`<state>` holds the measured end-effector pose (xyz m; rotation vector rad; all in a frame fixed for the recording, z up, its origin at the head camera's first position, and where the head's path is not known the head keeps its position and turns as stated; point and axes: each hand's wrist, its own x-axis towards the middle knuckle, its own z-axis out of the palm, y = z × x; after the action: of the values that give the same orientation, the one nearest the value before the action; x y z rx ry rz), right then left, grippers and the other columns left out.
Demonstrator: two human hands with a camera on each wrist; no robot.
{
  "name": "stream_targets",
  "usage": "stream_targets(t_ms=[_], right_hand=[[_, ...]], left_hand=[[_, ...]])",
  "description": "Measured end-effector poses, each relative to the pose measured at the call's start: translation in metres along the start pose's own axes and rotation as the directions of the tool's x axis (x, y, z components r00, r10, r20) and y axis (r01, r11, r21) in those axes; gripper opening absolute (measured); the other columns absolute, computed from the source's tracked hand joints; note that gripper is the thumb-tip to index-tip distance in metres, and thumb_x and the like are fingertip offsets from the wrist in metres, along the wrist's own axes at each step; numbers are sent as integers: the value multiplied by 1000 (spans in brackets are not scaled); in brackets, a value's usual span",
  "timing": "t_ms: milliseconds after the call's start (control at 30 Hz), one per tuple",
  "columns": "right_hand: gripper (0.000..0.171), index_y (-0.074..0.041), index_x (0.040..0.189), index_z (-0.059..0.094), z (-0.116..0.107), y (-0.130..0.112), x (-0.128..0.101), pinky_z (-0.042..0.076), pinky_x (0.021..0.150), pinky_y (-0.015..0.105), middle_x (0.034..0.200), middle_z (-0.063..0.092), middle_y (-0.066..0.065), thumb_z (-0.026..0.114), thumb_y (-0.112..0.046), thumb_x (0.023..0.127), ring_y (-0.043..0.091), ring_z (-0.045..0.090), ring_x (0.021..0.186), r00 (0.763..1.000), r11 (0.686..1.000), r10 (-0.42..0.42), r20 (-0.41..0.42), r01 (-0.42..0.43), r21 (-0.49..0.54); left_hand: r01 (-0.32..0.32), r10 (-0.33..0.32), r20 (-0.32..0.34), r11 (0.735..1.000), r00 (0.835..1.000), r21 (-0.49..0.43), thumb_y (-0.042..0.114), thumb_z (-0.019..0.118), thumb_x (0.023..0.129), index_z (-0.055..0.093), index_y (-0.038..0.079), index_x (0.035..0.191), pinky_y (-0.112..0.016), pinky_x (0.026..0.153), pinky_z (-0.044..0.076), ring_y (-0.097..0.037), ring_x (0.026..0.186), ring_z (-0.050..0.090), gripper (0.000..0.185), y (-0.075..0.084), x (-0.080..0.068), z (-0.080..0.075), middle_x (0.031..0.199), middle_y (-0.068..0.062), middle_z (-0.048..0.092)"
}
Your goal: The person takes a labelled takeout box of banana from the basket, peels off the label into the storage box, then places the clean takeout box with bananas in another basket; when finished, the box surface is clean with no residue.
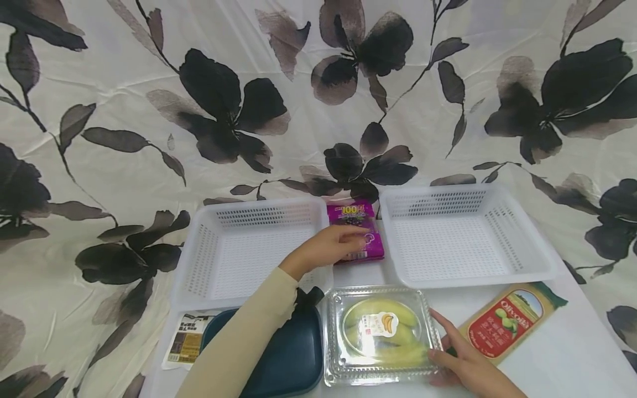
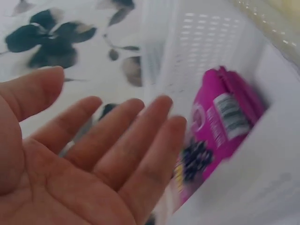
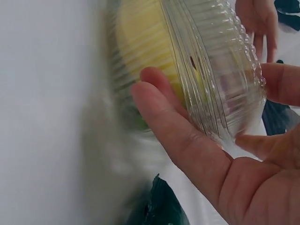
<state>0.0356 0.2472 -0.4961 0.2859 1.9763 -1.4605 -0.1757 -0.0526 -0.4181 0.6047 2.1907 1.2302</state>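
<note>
Magenta snack packet [image 1: 356,237] lies flat on the desk [image 1: 562,354] in the gap between two white perforated plastic baskets [image 1: 249,249]. Left hand [image 1: 325,247] over its near edge, fingers straight and spread, not gripping. Right hand [image 1: 460,354] cups the right side of a clear plastic clamshell box of yellow fruit [image 1: 378,331], fingers [image 3: 173,122] against its ribbed wall, thumb opposite. Red-labelled flat pack [image 1: 510,320] just right.

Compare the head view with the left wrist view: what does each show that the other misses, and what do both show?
Only the head view shows the right hand at the clear box of yellow fruit, the olive packet and the dark blue tray. Only the left wrist view shows the left hand's open palm and the pink packet's barcode. Both show the left hand, pink packet and a white basket.
</note>
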Motion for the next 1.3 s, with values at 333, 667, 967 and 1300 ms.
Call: stream_targets(t_ms=[333, 667, 967, 1300], right_hand=[[84, -18, 164, 13, -10, -7, -2, 52, 74, 33, 115, 50, 12, 63, -40, 101, 21, 57, 97, 998, 981, -56, 32, 61, -184], [53, -17, 132, 66, -12, -54, -9, 54, 66, 21, 110, 65, -4, 78, -46, 89, 10, 63, 91, 832, 682, -521, -192, 271, -679], [32, -16, 118, 73, -1, -92, 21, 58, 71, 26, 101, 70, -11, 77, -33, 91, 5, 64, 88, 684, 469, -723, 102, 593, -654], [26, -18, 110, 78, 19, -117, 63, 55, 70, 23, 96, 70, -8, 79, -32, 88, 3, 59, 79, 629, 365, -702, 335, 721, -589]], left_hand=[[-146, 198, -222, 962, 955, 231, 25, 66, 100, 68, 12, 134, -43, 99, 58, -25, 123, 66, 36, -11, -78, 18, 134, -6, 69], [-194, 329, -346, 908, 879, 370, 26, 72, 96, 71, 16, 129, -45, 101, 57, -20, 131, 61, 34, -33, -129, 53, 139, 1, 66], [-226, 395, -310, 857, 865, 463, 28, 78, 91, 71, 15, 129, -44, 101, 57, -20, 132, 58, 40, -48, -144, 80, 141, -3, 65], [-175, 359, -280, 838, 890, 517, 37, 79, 89, 70, 16, 131, -49, 107, 52, -27, 141, 51, 47, -56, -143, 98, 148, -3, 59]])
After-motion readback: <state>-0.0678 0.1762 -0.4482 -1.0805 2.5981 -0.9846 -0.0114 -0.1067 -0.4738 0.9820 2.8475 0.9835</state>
